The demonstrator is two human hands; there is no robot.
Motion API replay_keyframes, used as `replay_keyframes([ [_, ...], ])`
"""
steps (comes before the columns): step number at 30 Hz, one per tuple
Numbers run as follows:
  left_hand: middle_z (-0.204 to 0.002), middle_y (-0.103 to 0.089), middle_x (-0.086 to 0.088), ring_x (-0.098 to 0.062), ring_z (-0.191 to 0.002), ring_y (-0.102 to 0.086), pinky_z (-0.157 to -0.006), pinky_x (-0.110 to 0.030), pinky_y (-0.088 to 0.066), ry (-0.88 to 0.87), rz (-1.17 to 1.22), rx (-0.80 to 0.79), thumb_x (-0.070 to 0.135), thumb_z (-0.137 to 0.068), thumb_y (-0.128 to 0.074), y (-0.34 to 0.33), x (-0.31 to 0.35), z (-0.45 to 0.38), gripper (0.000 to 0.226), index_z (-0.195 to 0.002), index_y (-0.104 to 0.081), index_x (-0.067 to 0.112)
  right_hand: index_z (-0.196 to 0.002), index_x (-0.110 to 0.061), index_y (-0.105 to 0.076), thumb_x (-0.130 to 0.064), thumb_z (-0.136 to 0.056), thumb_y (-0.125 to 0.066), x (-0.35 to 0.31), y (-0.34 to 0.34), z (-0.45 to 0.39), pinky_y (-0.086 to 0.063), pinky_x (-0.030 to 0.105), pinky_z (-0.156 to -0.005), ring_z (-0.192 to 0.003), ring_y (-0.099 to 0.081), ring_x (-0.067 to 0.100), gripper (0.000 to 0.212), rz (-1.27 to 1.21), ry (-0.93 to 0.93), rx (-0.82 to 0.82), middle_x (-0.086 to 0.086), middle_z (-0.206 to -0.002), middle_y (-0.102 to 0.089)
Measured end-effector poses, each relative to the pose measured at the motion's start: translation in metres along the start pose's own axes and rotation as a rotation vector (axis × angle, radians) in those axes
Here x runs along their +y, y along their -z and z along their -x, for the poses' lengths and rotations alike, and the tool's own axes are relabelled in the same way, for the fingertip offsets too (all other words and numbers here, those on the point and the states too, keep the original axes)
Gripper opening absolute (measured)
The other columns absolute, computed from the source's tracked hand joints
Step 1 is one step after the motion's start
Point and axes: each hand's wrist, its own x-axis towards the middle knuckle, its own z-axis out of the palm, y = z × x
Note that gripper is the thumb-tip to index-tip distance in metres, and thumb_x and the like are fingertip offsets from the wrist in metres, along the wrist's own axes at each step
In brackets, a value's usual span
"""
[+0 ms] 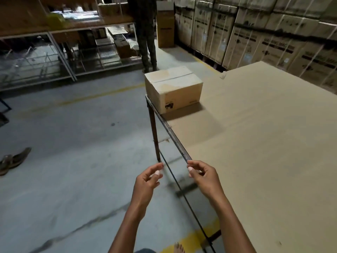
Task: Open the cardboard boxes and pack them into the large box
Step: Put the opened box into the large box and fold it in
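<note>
A closed box (173, 88) is sitting at the desk's (264, 143) far left corner. The left hand (148, 177) and right hand (202, 173) are hovering empty, fingers loosely curled. Reaching both sides would steady it best.

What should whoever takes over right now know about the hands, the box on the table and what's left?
Left hand: empty, fingers loosely curled, in the air just off the table edge.
Right hand: empty, fingers curled, over the near table edge.
Cardboard box: on the table's far left corner, flaps shut, out of both hands' grasp.
Large box: none identifiable on the table; only stacked cartons along the wall.
Done: nothing visible.
Left: open the cardboard box, then pack it into the large box.
</note>
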Motion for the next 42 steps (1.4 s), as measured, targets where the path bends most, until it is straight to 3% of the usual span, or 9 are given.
replay_keyframes([
  [8, -0.122, -0.071, 0.015, -0.007, -0.107, -0.071, -0.092, -0.032, -0.057, 0.070, 0.003, -0.089, 0.022, -0.103, -0.055, 0.025, 0.012, -0.135, 0.027, -0.125, -0.069, 0.031, -0.106, -0.031, -0.076, -0.016, -0.095, -0.069, -0.017, -0.060, -0.109, -0.050, 0.018, -0.068, -0.086, -0.073, 0.012, 0.019, -0.006, -0.104, 0.023, -0.007, -0.100, -0.076],
  [15, -0.126, -0.069, 0.012, -0.010, -0.111, -0.069, -0.090, -0.031, -0.057, 0.001, -0.071, -0.235, 0.025, -0.104, -0.054, 0.068, 0.062, -0.291, 0.027, -0.126, -0.069, 0.032, -0.101, -0.022, -0.077, -0.012, -0.093, -0.070, -0.038, -0.115, -0.209, -0.059, 0.033, -0.076, -0.071, -0.069, 0.011, 0.014, -0.092, -0.158, 0.247, -0.002, -0.094, -0.078],
  [20, -0.123, -0.070, 0.013, -0.012, -0.112, -0.068, -0.094, -0.035, -0.057, -0.041, -0.095, -0.338, 0.023, -0.102, -0.057, 0.085, 0.104, -0.380, 0.026, -0.123, -0.070, 0.031, -0.106, -0.022, -0.075, -0.009, -0.095, -0.069, -0.057, -0.142, -0.255, -0.053, 0.017, -0.064, -0.071, -0.070, 0.008, 0.019, -0.173, -0.173, 0.385, -0.004, -0.101, -0.075],
  [23, -0.126, -0.069, 0.013, -0.010, -0.115, -0.066, -0.094, -0.034, -0.057, -0.088, -0.139, -0.389, 0.024, -0.102, -0.057, 0.087, 0.120, -0.429, 0.028, -0.125, -0.070, 0.033, -0.107, -0.025, -0.074, -0.011, -0.095, -0.069, -0.061, -0.151, -0.281, -0.053, 0.021, -0.062, -0.071, -0.070, 0.009, 0.020, -0.191, -0.187, 0.448, -0.003, -0.105, -0.074],
  [28, -0.122, -0.071, 0.013, -0.012, -0.116, -0.066, -0.098, -0.038, -0.054, -0.162, -0.159, -0.348, 0.023, -0.102, -0.059, 0.081, 0.135, -0.505, 0.026, -0.119, -0.072, 0.038, -0.115, -0.028, -0.070, -0.019, -0.098, -0.067, -0.073, -0.158, -0.334, -0.053, 0.025, -0.062, -0.072, -0.069, 0.010, 0.020, -0.263, -0.211, 0.511, -0.002, -0.107, -0.071],
  [31, -0.118, -0.073, 0.006, -0.015, -0.113, -0.066, -0.093, -0.034, -0.055, -0.160, -0.139, -0.272, 0.019, -0.102, -0.058, 0.075, 0.135, -0.536, 0.026, -0.117, -0.072, 0.035, -0.119, -0.030, -0.067, -0.026, -0.099, -0.066, -0.078, -0.165, -0.365, -0.052, 0.023, -0.062, -0.083, -0.072, 0.017, 0.021, -0.310, -0.252, 0.524, -0.002, -0.113, -0.072],
  [35, -0.131, -0.064, -0.003, -0.021, -0.121, -0.061, -0.087, -0.028, -0.051, -0.174, -0.129, -0.140, 0.025, -0.100, -0.061, 0.077, 0.133, -0.582, 0.027, -0.124, -0.064, 0.038, -0.135, -0.031, -0.059, -0.043, -0.096, -0.066, -0.082, -0.174, -0.396, -0.057, 0.025, -0.067, -0.103, -0.069, 0.020, 0.042, -0.358, -0.295, 0.504, -0.004, -0.128, -0.065],
  [38, -0.139, -0.056, -0.005, -0.025, -0.127, -0.055, -0.091, -0.035, -0.050, -0.173, -0.164, -0.111, 0.045, -0.095, -0.059, 0.082, 0.132, -0.621, 0.032, -0.127, -0.058, 0.041, -0.148, -0.030, -0.047, -0.058, -0.089, -0.066, -0.081, -0.177, -0.411, -0.059, 0.036, -0.086, -0.123, -0.057, 0.022, 0.068, -0.407, -0.353, 0.514, -0.005, -0.143, -0.052],
  [42, -0.144, -0.051, -0.005, -0.027, -0.131, -0.049, -0.100, -0.047, -0.048, -0.146, -0.150, -0.209, 0.051, -0.101, -0.048, 0.082, 0.133, -0.655, 0.039, -0.135, -0.054, 0.033, -0.152, -0.030, -0.041, -0.079, -0.072, -0.068, -0.089, -0.187, -0.422, -0.047, 0.045, -0.104, -0.116, -0.056, 0.008, 0.097, -0.448, -0.324, 0.568, -0.021, -0.127, -0.056],
])
